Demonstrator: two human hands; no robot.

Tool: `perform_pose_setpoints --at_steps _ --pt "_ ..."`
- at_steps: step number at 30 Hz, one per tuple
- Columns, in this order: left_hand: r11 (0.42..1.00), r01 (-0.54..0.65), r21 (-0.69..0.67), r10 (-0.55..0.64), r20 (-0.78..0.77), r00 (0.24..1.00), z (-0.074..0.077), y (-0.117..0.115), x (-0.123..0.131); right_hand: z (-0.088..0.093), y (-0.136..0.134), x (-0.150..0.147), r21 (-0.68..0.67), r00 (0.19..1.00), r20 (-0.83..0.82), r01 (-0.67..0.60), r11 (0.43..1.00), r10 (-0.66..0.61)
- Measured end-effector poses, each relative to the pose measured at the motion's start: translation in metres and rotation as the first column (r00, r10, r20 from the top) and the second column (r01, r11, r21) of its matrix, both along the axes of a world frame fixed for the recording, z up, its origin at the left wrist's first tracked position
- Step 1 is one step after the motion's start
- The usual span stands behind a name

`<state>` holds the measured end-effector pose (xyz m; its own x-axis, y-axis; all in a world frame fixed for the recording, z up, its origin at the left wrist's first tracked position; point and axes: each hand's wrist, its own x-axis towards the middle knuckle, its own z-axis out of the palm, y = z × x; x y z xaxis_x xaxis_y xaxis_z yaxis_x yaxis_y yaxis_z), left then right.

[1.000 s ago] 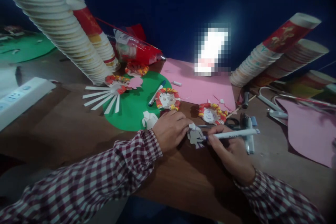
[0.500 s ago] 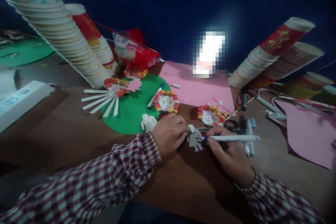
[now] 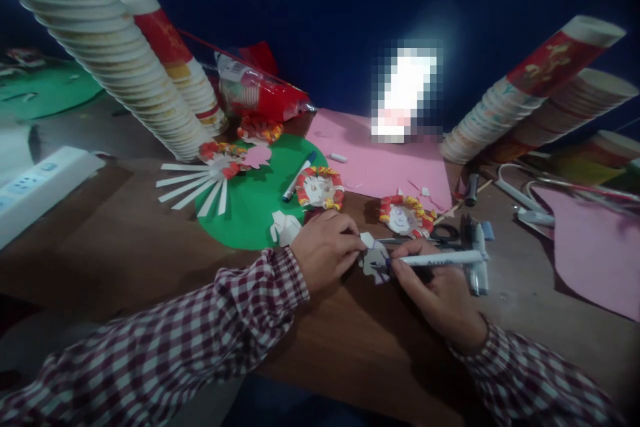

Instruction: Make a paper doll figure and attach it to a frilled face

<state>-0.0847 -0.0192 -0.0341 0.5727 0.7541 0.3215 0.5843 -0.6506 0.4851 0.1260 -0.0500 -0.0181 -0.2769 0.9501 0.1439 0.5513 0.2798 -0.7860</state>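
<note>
My left hand (image 3: 330, 247) pinches the upper left edge of a small white paper cutout (image 3: 375, 259) against the brown table. Purple marks run along parts of the cutout. In my right hand (image 3: 437, 290) is a white marker (image 3: 440, 259), its dark tip on or just over the cutout. Another white paper cutout (image 3: 286, 228) lies left of my left hand, on the edge of a green paper circle (image 3: 235, 220). Beyond my hands are two round faces with red and yellow rims: one face (image 3: 320, 190) on the left, the other face (image 3: 401, 219) on the right.
Tall paper cup stacks lean at left (image 3: 115, 60) and right (image 3: 530, 90). Pink paper (image 3: 380, 167) lies at the back under a blurred bright object. Scissors (image 3: 444, 233) and several markers (image 3: 480, 260) lie beyond my right hand. A power strip (image 3: 43, 180) is far left.
The view has shifted slightly. The marker's tip stays at the cutout's lower right part, with the marker turned a little flatter. Both hands keep their holds.
</note>
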Motion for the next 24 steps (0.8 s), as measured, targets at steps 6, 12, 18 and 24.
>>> perform_pose_setpoints --at_steps 6,12,18,24 --pt "1.0 -0.001 -0.014 0.001 0.001 1.0 -0.001 0.0 0.0 -0.002 0.002 -0.001 0.009 0.999 0.045 -0.021 1.0 0.021" --pt "1.0 -0.004 -0.012 0.004 -0.005 1.0 -0.002 0.001 0.0 0.0 0.001 -0.002 -0.026 1.0 -0.002 -0.011 1.0 0.011" --pt "1.0 -0.002 -0.002 0.002 -0.02 1.0 -0.003 0.002 0.0 0.004 0.002 -0.002 -0.074 0.999 -0.031 -0.013 0.997 0.011" --pt "1.0 -0.004 -0.015 0.004 -0.014 1.0 -0.002 0.004 0.0 0.004 0.011 -0.003 -0.117 0.983 -0.159 0.072 0.99 -0.091"
